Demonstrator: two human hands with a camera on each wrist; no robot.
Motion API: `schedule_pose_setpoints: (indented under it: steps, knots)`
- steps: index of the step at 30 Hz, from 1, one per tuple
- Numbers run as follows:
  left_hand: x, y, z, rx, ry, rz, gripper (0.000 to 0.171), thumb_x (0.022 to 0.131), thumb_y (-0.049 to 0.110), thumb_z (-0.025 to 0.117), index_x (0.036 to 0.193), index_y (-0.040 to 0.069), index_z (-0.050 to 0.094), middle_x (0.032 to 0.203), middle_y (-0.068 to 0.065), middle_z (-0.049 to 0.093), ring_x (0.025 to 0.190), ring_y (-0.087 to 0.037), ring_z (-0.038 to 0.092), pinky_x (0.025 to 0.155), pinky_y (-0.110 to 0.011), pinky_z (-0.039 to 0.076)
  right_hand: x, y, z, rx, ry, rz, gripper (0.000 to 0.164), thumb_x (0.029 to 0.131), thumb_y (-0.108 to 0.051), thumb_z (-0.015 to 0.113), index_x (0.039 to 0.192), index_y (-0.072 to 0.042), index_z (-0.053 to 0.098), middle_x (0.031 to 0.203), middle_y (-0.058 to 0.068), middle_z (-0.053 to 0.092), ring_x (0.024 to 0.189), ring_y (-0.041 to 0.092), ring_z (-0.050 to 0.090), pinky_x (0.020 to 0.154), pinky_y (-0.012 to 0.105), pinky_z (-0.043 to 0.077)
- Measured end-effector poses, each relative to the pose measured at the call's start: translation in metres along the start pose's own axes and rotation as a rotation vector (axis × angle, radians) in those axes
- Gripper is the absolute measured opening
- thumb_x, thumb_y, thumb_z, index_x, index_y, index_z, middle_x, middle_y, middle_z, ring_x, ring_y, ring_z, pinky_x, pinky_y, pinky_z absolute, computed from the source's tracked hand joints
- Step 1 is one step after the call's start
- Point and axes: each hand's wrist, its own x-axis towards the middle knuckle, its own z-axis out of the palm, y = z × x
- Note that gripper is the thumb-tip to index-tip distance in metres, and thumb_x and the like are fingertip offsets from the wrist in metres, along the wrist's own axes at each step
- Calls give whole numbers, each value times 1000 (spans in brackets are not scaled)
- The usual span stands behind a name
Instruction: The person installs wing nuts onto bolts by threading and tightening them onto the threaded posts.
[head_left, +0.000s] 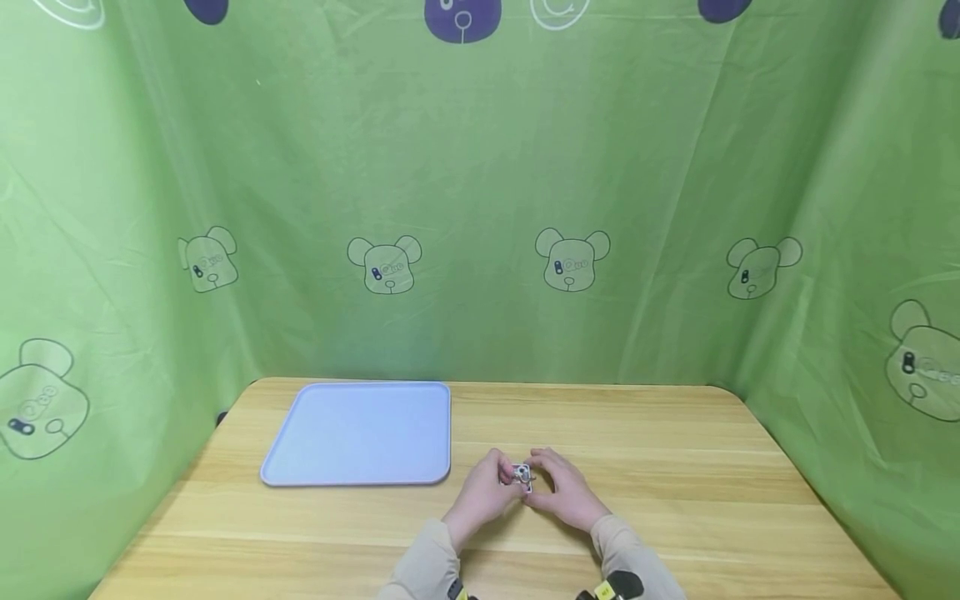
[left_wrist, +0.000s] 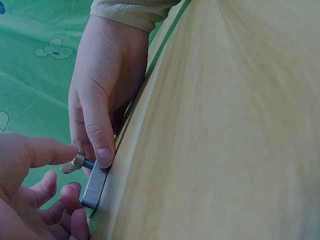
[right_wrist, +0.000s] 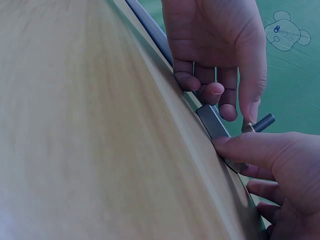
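Observation:
Both hands meet over a small grey metal block [left_wrist: 95, 188], right of the table's middle in the head view. From it rises a dark threaded bolt [right_wrist: 264, 123] carrying a brass-coloured wing nut [left_wrist: 76, 160]. My left hand [head_left: 489, 493] works at the wing nut, one fingertip against a wing; its other fingers curl beside the block's end. With my right hand [head_left: 558, 492] I hold the block, the thumb [right_wrist: 250, 148] lying along its face and fingers behind it. The right wrist view shows the bolt's end sticking out past the nut.
A pale lavender tray [head_left: 360, 433] lies at the back left of the wooden table [head_left: 690, 500]. Green curtains [head_left: 480, 333] printed with bear heads stand behind the table and along both sides. Beige sleeves cover both forearms.

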Motion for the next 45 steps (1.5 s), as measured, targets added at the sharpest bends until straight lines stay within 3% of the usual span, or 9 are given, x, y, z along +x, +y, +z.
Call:
schedule_pose_setpoints:
  steps: [6,20,29,34,39,45]
  knots:
    - [0,1,0,16,-8,8,25,77,9,77,85,5,54,84,-4,57,75,-11,49,65,-23,41,0,0,0,-13,1,-14,60,77,-34,79,126,-6,59,146,21,45,140,47,33,113,67,20]
    - [2,-1,-2,-2,-45,17,30,76,13,79,100,4,63,86,-6,57,74,-10,47,63,-21,41,-1,2,0,-16,1,-26,57,78,-31,78,126,-6,58,146,23,46,140,48,32,113,68,19]
    - [3,-2,1,74,-13,62,12,84,9,69,97,8,67,79,0,57,70,-7,46,63,-21,39,-1,0,0,9,0,-4,60,77,-35,79,126,-7,59,147,21,45,141,47,30,113,68,18]
    - [4,-3,1,106,-6,79,10,89,10,64,97,10,69,84,1,61,73,-6,47,66,-22,39,0,0,0,6,4,1,60,76,-34,80,126,-7,59,147,20,45,141,46,31,114,66,19]
    - [4,-3,1,46,-5,40,18,86,11,68,102,5,61,82,0,58,72,-8,49,64,-20,41,0,1,0,4,1,-3,59,76,-34,80,126,-8,59,147,20,45,141,46,31,113,67,18]
    - [2,-3,1,16,2,20,23,79,10,75,87,6,53,83,-2,56,74,-9,48,65,-21,41,0,1,0,-5,2,-7,60,77,-34,79,126,-7,59,147,20,45,141,46,31,113,67,18]
